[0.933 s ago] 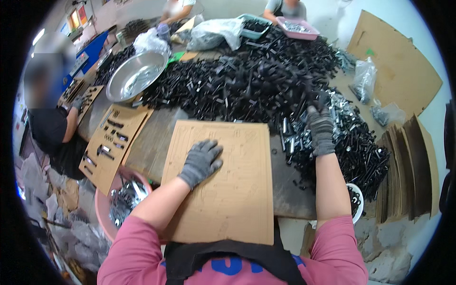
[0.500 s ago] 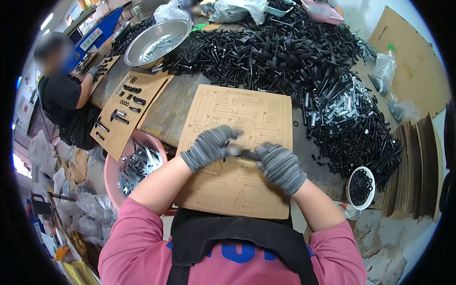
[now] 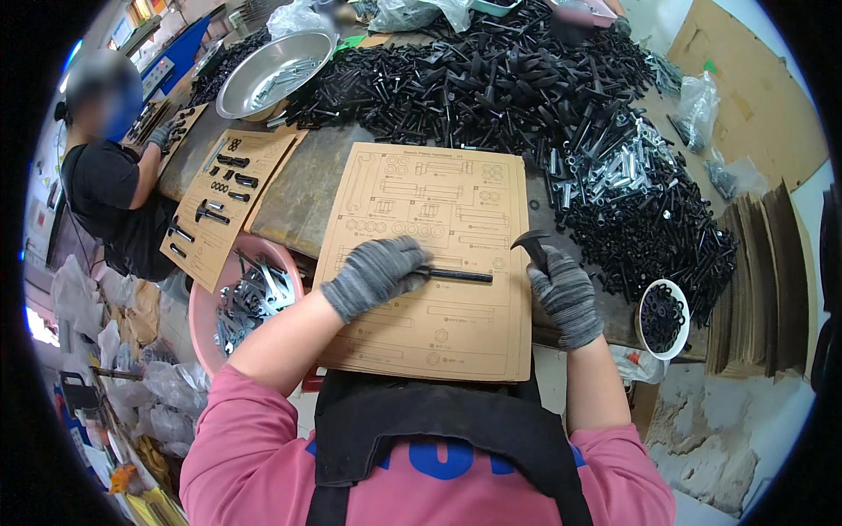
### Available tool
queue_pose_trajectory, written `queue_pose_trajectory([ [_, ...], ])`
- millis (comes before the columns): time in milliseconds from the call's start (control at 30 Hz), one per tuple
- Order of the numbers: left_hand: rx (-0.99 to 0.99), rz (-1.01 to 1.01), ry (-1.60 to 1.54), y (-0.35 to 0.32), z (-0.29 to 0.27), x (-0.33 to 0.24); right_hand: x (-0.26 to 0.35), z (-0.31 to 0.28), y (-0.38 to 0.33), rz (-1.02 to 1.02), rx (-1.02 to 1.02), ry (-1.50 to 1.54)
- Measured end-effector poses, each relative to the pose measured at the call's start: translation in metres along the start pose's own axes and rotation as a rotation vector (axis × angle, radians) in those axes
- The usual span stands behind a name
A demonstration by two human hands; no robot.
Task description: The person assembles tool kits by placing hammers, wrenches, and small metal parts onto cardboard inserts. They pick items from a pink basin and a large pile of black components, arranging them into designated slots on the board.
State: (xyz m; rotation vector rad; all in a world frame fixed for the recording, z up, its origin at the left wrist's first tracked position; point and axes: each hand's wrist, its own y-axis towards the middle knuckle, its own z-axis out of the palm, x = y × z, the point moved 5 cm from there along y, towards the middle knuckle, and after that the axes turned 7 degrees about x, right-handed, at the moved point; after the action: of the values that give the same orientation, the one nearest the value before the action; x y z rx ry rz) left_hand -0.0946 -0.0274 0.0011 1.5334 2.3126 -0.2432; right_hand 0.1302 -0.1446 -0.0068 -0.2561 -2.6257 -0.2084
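Note:
My left hand (image 3: 377, 273), in a grey knit glove, is closed over the middle of a brown cardboard sheet (image 3: 395, 337). A straight black metal rod (image 3: 465, 276) sticks out rightward from its fingers, low over the printed outlines. My right hand (image 3: 566, 300), gloved alike, is just beyond the sheet's right edge. Its fingers are wrapped round a black metal piece with a curved, hook-like head (image 3: 530, 238), which points left over the sheet. The rest of that piece is hidden in the glove.
A large heap of black metal parts (image 3: 491, 96) covers the far bench, with silvery sleeves (image 3: 627, 175) at right. Nearby are a white bowl of black rings (image 3: 645, 339), a steel basin (image 3: 237, 95) and a pink tub (image 3: 203, 329). A co-worker (image 3: 105, 175) stands left beyond a filled card (image 3: 203, 248).
The hands were close together over the sheet. My right hand has moved right, off the sheet, with the hooked piece; my left hand stays near its place with the rod showing.

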Motion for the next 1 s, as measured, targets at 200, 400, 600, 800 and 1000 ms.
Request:
queue_pose_trajectory([
  [200,-0.234,-0.492,-0.028,-0.073,-0.027,0.068,0.001,0.013,0.003,0.089,0.153,-0.094],
  [400,-0.216,-0.543,-0.610,-0.100,0.026,0.089,-0.005,0.018,0.010,0.113,0.208,-0.097],
  [600,-0.200,-0.550,-0.473,-0.092,0.027,0.076,0.000,0.004,0.008,0.134,0.116,-0.156],
  [800,-0.221,-0.547,-0.454,-0.097,0.021,0.080,0.110,0.044,0.007,-0.388,0.267,-0.067],
  [1000,-0.380,-0.382,-0.479,-0.109,-0.018,0.048,0.182,0.099,-0.005,-0.496,0.416,-0.154],
])
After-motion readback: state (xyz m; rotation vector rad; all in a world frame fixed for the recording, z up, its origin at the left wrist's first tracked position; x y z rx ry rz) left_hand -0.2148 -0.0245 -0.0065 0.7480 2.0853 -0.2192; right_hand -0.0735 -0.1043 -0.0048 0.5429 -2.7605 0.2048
